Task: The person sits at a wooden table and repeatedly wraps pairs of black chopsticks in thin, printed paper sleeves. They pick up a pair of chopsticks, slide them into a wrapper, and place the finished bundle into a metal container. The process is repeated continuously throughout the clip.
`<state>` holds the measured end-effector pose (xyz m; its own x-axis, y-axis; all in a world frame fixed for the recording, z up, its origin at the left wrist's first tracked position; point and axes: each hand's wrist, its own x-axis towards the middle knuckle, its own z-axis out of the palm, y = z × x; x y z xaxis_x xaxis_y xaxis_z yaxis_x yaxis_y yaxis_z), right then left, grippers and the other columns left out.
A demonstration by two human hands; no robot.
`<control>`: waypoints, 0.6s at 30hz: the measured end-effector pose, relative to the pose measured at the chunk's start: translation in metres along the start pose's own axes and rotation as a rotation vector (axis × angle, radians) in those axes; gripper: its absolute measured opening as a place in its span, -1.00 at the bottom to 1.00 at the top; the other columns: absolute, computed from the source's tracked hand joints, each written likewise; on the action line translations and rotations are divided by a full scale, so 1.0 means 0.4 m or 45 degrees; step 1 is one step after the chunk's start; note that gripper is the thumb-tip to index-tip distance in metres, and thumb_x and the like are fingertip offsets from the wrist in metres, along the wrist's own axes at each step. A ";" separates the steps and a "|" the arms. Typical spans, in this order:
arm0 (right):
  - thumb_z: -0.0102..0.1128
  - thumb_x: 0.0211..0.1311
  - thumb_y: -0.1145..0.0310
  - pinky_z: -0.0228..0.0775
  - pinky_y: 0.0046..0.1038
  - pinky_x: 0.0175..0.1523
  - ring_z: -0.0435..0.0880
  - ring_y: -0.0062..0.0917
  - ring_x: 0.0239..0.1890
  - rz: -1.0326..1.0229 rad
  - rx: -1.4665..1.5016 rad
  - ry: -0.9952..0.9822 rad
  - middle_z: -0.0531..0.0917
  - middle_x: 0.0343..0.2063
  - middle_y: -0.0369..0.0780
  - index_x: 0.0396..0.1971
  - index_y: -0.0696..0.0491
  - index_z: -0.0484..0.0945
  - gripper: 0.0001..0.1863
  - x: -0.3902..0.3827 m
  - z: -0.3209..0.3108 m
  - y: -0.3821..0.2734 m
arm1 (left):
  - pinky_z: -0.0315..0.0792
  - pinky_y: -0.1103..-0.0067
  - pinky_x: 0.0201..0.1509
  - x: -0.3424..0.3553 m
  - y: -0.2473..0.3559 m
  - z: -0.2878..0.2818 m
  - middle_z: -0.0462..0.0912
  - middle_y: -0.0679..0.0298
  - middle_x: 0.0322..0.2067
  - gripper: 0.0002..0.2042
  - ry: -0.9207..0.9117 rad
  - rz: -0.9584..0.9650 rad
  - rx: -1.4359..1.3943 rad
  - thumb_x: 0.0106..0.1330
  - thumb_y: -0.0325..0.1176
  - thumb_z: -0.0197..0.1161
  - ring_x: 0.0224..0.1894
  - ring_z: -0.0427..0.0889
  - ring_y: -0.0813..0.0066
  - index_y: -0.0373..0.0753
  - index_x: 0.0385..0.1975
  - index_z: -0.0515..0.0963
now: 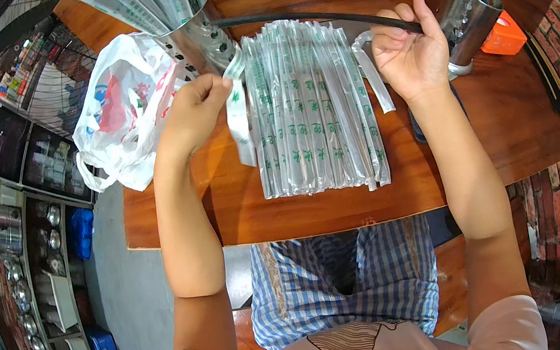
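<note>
A row of long thin packets in clear sleeves with green print (311, 117) lies side by side on the wooden table in front of me. At its left edge, my left hand (197, 111) is closed in a pinch on a narrow clear wrapper strip (239, 126), which hangs down beside the row. My right hand (412, 50) is turned palm up with its fingers curled around one end of a long thin black stick (319, 16). The stick reaches left across the far ends of the packets. Another loose clear strip (373, 76) lies between the row and my right hand.
Two metal cups, one at left (200, 43) and one at right (469, 22), hold upright wrapped sticks. A white plastic bag (124, 120) sits left of my left hand. An orange box (503, 36) and a dark phone-like object (419, 126) are at right.
</note>
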<state>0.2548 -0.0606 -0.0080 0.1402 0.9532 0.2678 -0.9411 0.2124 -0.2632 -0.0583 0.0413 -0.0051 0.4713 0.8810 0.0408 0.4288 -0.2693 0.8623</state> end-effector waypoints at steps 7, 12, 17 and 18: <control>-0.25 0.49 -0.06 0.31 -0.50 -0.30 0.38 -0.54 -0.49 -0.751 -0.780 -0.035 0.34 -0.47 -0.27 -0.51 0.00 0.27 -0.52 -0.031 0.094 0.016 | 0.58 0.41 0.03 -0.026 0.080 0.025 0.64 0.06 -0.11 -0.74 -0.129 0.138 -1.342 0.46 -0.31 0.04 -0.08 0.66 0.30 -0.37 -0.02 0.44; -0.13 0.43 -0.04 0.50 -0.52 -0.42 0.63 -0.52 -0.50 -1.326 -1.930 -0.677 0.55 -0.39 -0.16 -0.49 0.13 0.51 -0.47 -0.049 0.105 0.093 | 0.58 0.47 -0.02 -0.034 0.092 0.080 0.65 0.21 -0.16 -0.70 -0.224 0.183 -1.468 0.38 -0.39 0.17 -0.13 0.66 0.43 -0.32 0.07 0.43; 0.38 0.11 0.33 0.38 -0.50 -0.49 0.55 -0.47 -0.58 -1.028 -2.288 -0.573 0.56 -0.55 -0.22 -0.49 0.10 0.56 -0.81 -0.076 0.109 0.165 | 0.54 0.58 -0.08 -0.041 0.097 0.120 0.66 0.25 -0.18 -0.72 -0.091 0.267 -1.172 0.31 -0.49 0.23 -0.15 0.65 0.52 -0.30 0.01 0.46; 0.44 0.03 0.29 0.36 -0.50 -0.49 0.53 -0.49 -0.58 -1.017 -2.306 -0.597 0.54 -0.56 -0.24 -0.50 0.08 0.56 -0.77 -0.077 0.113 0.166 | 0.53 0.60 -0.09 -0.048 0.108 0.131 0.67 0.26 -0.17 -0.71 -0.035 0.294 -1.071 0.30 -0.51 0.25 -0.16 0.65 0.53 -0.30 0.00 0.46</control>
<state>0.1738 -0.0857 0.0081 -0.0696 0.5023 0.8619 0.6439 0.6825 -0.3458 -0.0083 -0.0076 0.0050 0.4995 0.8272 0.2574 -0.3861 -0.0535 0.9209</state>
